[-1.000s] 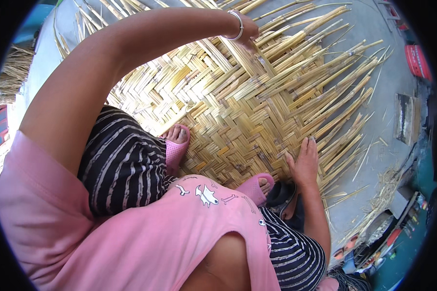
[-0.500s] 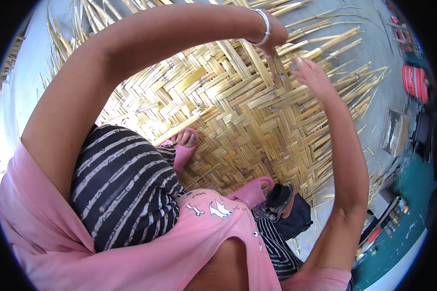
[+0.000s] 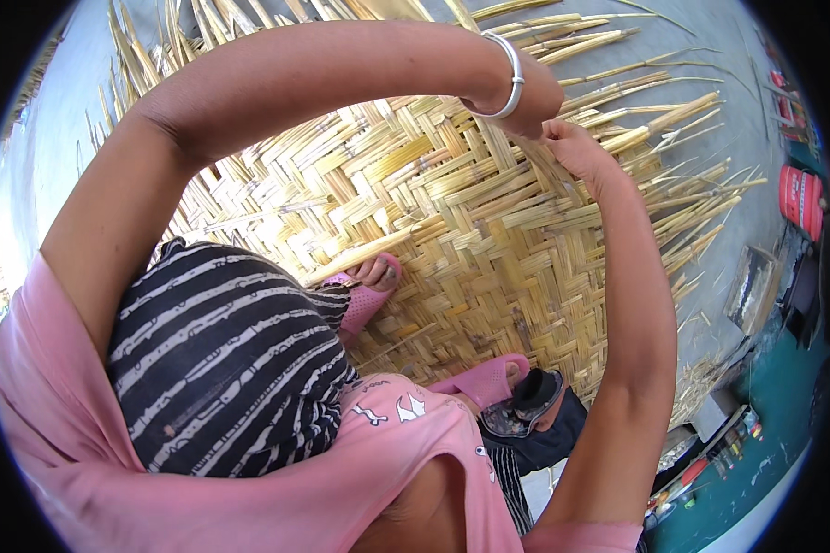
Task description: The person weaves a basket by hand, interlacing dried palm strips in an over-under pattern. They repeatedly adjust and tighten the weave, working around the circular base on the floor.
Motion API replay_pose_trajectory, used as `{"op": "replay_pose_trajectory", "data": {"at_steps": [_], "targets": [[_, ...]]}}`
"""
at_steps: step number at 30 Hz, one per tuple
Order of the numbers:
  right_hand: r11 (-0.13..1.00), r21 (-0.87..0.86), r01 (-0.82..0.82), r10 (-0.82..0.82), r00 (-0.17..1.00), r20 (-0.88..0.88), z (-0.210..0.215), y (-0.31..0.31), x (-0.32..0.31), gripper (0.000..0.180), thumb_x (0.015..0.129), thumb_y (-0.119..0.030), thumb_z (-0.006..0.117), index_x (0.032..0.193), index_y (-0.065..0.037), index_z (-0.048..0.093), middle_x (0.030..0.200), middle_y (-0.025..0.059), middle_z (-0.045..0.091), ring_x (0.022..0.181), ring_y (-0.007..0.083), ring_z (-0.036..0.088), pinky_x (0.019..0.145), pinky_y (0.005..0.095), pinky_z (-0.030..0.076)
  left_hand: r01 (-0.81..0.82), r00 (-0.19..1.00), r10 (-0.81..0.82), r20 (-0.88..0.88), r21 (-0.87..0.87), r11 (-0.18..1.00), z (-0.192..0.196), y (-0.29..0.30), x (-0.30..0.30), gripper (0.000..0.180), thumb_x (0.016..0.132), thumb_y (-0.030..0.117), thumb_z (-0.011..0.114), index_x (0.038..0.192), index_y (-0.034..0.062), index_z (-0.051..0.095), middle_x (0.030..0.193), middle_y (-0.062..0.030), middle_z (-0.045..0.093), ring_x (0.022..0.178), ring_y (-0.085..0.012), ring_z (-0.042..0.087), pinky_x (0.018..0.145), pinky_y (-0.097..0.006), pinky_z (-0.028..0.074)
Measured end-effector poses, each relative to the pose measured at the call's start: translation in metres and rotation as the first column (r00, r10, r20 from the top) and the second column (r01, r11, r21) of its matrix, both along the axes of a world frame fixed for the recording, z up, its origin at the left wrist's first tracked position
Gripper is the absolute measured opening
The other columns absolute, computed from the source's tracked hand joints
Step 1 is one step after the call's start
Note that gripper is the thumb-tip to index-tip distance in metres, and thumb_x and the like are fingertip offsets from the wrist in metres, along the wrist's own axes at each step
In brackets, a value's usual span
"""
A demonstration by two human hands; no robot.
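Observation:
A wide mat (image 3: 489, 267) woven from flat, split yellow reeds spreads beneath me, with loose reed ends sticking out at its far and right sides. My left hand (image 3: 539, 103), below a silver bangle (image 3: 507, 78), is bent down over the far right part of the weave. Its fingers are mostly hidden, but the hand looks closed around a reed strip (image 3: 546, 166). Touching it, my right hand (image 3: 576, 149) has its fingers curled in and pinched at that same strip. Where the strip runs between the two hands is partly hidden.
My feet in pink slippers (image 3: 364, 309) stand on the mat's near edge. Dark cloth (image 3: 544, 433) lies beside the right slipper. Grey floor (image 3: 692, 83) borders the mat; a red container (image 3: 800, 201) and a box-like block (image 3: 754, 290) stand at the right, near a green surface (image 3: 765, 479).
My right hand, with fingers apart before, has closed in against my left hand and curled its fingers. My left hand has come slightly nearer and to the right. The whole view has shifted a little.

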State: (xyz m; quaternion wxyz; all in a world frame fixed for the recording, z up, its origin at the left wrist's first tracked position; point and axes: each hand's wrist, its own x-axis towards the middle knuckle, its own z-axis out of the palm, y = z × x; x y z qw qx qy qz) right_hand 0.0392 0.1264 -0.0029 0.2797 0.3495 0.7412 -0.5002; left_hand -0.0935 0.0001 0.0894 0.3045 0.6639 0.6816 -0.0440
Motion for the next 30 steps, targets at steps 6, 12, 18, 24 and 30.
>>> {"op": "replay_pose_trajectory", "data": {"at_steps": [6,12,18,24,30], "targets": [[0.979,-0.032,0.202,-0.205,0.967,-0.151,-0.001,-0.02,-0.015,0.039,0.084,-0.045,0.057,0.089,-0.006,0.059,0.08,0.0027,0.058,0.075,0.0158,0.052,0.073,0.0324,0.041,0.115,0.958,-0.102,0.268,-0.034,0.993,-0.029,-0.032,0.002,0.029,0.084,0.029,0.057,0.069,0.0048,0.062,0.064,-0.0134,0.059,0.065,-0.0282,0.06,0.061,-0.039,0.047],[0.904,-0.131,0.406,-0.417,0.906,-0.073,0.024,-0.036,-0.027,0.031,0.087,-0.023,0.052,0.114,-0.008,0.054,0.099,0.0046,0.058,0.089,0.0142,0.053,0.076,0.0304,0.044,0.157,0.966,-0.243,0.083,0.559,0.814,-0.052,-0.015,-0.014,0.029,0.08,0.035,0.063,0.086,0.0064,0.065,0.075,-0.0141,0.064,0.075,-0.0301,0.063,0.073,-0.041,0.05],[0.787,-0.175,0.592,-0.617,0.764,-0.187,-0.019,0.001,0.02,0.04,0.089,-0.036,0.053,0.113,-0.004,0.052,0.102,0.0035,0.058,0.092,0.0128,0.054,0.084,0.0295,0.042,0.382,0.903,-0.426,0.055,0.351,0.855,-0.025,0.058,-0.01,0.034,0.08,0.036,0.063,0.101,0.0096,0.063,0.076,-0.0079,0.065,0.075,-0.0245,0.062,0.066,-0.036,0.048],[0.916,-0.318,0.243,-0.32,0.922,-0.219,0.036,-0.03,-0.008,0.066,0.085,-0.05,0.052,0.128,-0.001,0.045,0.12,0.0068,0.053,0.111,0.0149,0.047,0.098,0.0309,0.033,0.056,0.728,-0.233,0.645,0.282,0.958,-0.017,0.105,-0.048,0.028,0.082,0.034,0.062,0.095,0.0099,0.064,0.08,-0.0078,0.066,0.075,-0.023,0.061,0.064,-0.038,0.049],[0.992,-0.123,0.031,-0.036,0.998,-0.041,0.019,-0.006,-0.014,0.065,0.076,-0.039,0.069,0.128,-0.007,0.046,0.118,0.0085,0.056,0.107,0.0139,0.051,0.097,0.0302,0.036,-0.083,0.603,0.254,0.756,-0.257,0.963,-0.075,0.022,-0.044,0.046,0.087,0.033,0.055,0.128,0.0134,0.046,0.116,-0.0099,0.057,0.091,-0.0217,0.058,0.083,-0.038,0.05]]}}
